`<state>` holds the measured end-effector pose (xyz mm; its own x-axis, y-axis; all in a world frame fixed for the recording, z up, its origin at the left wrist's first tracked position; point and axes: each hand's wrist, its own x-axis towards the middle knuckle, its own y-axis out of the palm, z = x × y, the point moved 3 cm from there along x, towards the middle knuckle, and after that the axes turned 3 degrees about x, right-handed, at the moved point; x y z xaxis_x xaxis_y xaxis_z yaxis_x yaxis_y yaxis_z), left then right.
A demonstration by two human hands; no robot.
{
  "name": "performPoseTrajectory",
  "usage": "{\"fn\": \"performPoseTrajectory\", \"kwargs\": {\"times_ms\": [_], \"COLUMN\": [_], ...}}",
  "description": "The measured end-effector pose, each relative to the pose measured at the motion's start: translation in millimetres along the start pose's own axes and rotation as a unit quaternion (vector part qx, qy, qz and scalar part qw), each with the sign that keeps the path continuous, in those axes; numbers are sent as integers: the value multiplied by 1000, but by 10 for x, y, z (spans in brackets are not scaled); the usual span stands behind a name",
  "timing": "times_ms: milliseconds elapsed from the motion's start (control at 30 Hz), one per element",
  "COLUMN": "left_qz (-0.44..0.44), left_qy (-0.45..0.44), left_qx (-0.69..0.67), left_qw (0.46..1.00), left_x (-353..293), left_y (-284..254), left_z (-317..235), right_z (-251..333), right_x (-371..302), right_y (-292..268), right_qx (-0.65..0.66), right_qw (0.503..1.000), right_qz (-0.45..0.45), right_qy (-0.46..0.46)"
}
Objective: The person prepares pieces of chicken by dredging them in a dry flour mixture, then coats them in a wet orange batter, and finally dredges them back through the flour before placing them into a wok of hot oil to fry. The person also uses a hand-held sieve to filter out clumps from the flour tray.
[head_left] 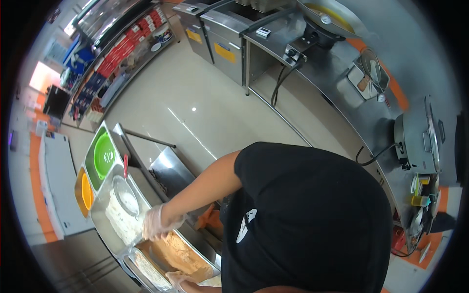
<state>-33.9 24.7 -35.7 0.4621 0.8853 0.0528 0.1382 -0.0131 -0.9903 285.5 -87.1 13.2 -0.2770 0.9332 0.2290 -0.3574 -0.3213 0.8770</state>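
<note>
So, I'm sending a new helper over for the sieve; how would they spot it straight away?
Start with the group of steel trays at the picture's lower left. In the tray with white powder is a round, metal-rimmed sieve. Its red handle sets it apart from the green bowl and orange bowl nearby.

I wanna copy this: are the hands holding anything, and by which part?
I can't tell. The right hand is over the metal pans and the left hand is by the orange-tan mix, but neither grip shows clearly.
</note>
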Motion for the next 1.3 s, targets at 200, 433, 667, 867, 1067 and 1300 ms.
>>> {"fn": "performPoseTrajectory", "kwargs": {"times_ms": [200, 433, 667, 867, 1067, 1300], "left_qz": [-57, -85, -103, -109, -129, -206], "left_qy": [32, 35, 26, 26, 16, -10], "left_qx": [89, 167, 203, 219, 231, 220], "left_qw": [994, 982, 973, 969, 964, 953], "left_x": [-34, -244, -429, -417, -393, -549], "left_y": [79, 213, 218, 134, 112, 289], "left_z": [-816, -1515, -1721, -1743, -1085, -1056], "right_z": [937, 1320, 1213, 1087, 1262, 841], "right_x": [-1824, -4141, -5052, -5356, -4524, -1832], "right_y": [-935, -539, -372, -468, -322, 203], "right_qx": [117, -49, 14, 14, -46, -163], "right_qw": [984, 856, 782, 776, 832, 931], "right_qz": [-87, -441, -512, -552, -490, -314], "right_qy": [-106, -264, -355, -304, -254, -93]}}
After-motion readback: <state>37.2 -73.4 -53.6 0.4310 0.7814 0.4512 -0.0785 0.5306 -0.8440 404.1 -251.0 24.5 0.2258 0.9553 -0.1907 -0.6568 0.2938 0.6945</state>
